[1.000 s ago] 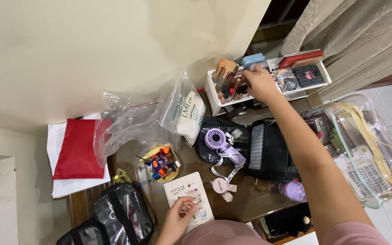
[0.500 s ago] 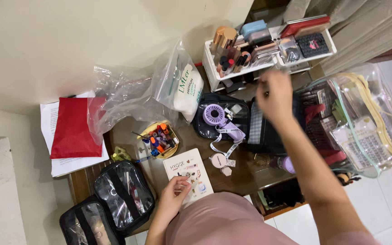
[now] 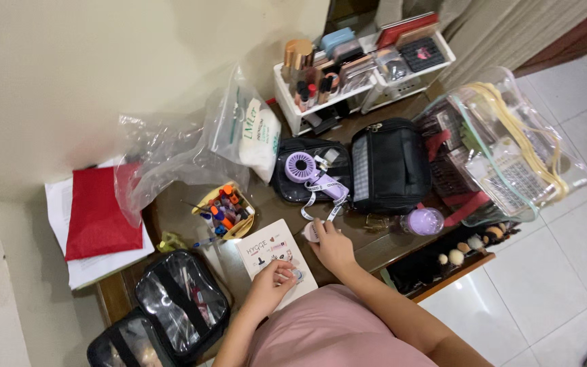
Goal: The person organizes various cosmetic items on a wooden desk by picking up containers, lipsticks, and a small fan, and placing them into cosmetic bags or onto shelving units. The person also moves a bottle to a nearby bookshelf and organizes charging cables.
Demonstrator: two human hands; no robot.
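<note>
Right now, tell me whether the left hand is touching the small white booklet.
Touching. The head view shows the left hand with its fingers pressed onto the booklet.

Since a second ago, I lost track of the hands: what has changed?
The right hand left the white organizer at the back, came back across the black bag and now touches a small round compact beside the booklet. The left hand stayed on the booklet. Nothing else visibly moved.

Person in dusty-pink top, plain fabric, no print visible. Both forearms bare, no sleeves reaching them. Left hand (image 3: 271, 282) and right hand (image 3: 333, 245) bare, no gloves; rings or watch not visible.
</note>
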